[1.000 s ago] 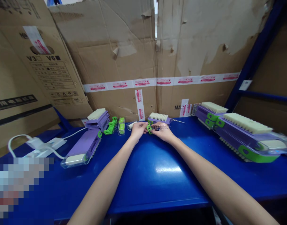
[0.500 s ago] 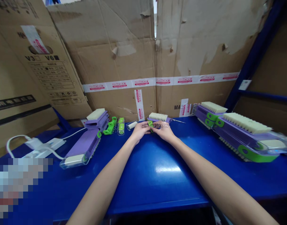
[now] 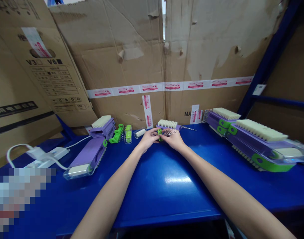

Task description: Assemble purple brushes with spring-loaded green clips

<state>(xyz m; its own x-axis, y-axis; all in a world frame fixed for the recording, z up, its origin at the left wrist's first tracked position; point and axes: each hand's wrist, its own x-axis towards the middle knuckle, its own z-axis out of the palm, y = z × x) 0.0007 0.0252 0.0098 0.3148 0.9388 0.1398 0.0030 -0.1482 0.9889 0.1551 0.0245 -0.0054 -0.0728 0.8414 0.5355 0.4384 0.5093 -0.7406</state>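
Note:
Both my hands meet at the far middle of the blue table [image 3: 166, 186]. My left hand [image 3: 148, 138] pinches a small green plastic piece [image 3: 159, 134]. My right hand [image 3: 173, 139] closes on the same green piece where a metal coil spring [image 3: 169, 132] joins it; the spring runs out to the right. Just behind my fingers lies a purple brush part with cream bristles [image 3: 168, 124].
Left of my hands lie green clips [image 3: 117, 134], a small clear cap [image 3: 139, 133] and two purple brush bodies [image 3: 88, 156]. A stack of assembled purple-and-green brushes [image 3: 256, 141] fills the right side. A white power adapter with cable [image 3: 42, 154] lies far left. Cardboard boxes [image 3: 132, 59] wall the back.
The spring looks shorter now, drawn in toward the green piece between my fingers. Both hands stay almost where they were.

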